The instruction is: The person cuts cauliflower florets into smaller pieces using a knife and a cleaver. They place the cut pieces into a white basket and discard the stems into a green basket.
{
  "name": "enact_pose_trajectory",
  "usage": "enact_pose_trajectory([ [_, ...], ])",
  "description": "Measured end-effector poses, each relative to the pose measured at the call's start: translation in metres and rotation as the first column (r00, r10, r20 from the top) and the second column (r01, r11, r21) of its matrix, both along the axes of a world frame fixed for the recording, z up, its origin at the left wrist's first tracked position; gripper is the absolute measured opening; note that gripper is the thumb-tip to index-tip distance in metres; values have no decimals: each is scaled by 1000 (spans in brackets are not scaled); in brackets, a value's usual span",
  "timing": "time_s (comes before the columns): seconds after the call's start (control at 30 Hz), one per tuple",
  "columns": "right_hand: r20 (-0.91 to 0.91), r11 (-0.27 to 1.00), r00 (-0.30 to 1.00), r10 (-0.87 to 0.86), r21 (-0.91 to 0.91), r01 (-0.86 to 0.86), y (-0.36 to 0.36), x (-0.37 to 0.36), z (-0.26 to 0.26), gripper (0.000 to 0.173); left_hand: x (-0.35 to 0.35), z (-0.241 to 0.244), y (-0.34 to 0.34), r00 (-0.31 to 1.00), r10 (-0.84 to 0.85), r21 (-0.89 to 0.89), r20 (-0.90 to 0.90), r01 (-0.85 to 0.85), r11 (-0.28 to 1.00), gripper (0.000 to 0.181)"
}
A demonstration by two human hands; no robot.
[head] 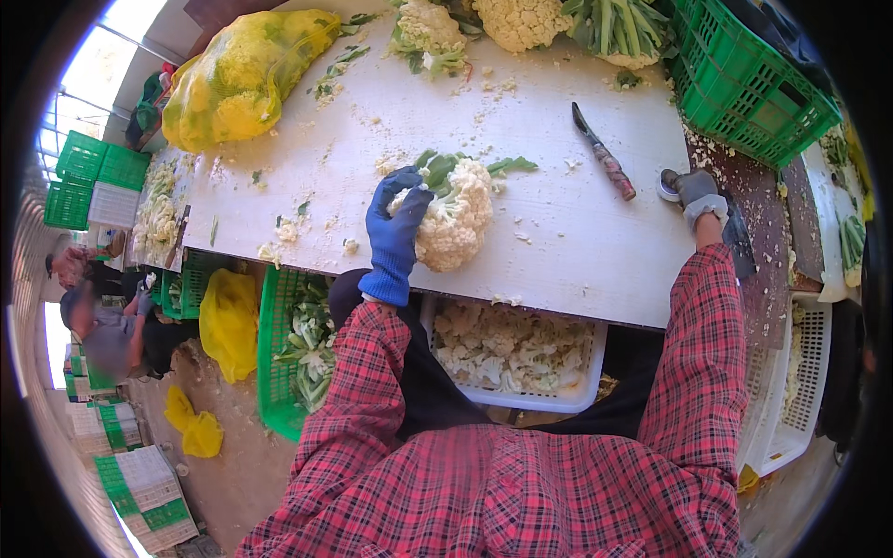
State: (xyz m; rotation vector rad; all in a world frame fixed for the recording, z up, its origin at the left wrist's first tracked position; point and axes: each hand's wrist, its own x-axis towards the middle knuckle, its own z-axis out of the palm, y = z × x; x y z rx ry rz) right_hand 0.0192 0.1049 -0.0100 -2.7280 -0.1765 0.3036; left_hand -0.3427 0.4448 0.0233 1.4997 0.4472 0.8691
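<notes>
My left hand [399, 227], in a blue knit glove, grips the leafy stem side of a cauliflower head [460, 220] resting on the white table [558, 258]. Green leaves [443, 171] still stick out around its stem. At the table's right edge my right hand [694, 188], in a dark glove with a pale cuff, has its fingers around a small round object [668, 188] with a light rim; its exact kind is unclear. Between the hands lies a knife [607, 157] with a wrapped handle. A dark flat blade [739, 237] shows beside my right wrist, partly hidden.
A yellow mesh bag [244, 84] of cauliflower sits far left. Cauliflower heads [520, 21] and a green crate [760, 84] stand at the back. Below the edge are a white basket [551, 403] of florets and a green crate [272, 363] of leaves. A co-worker [111, 338] sits left.
</notes>
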Motion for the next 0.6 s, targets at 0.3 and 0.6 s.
enact_pose_trajectory([
  [0.3,-350,319,908,230,909,269,135,-203,12,50,3,-11,-1,984,-94,-110,154,112,988,63],
  [0.6,-450,566,886,111,761,316,181,-215,-8,45,9,-28,18,978,-156,-243,140,187,952,37],
])
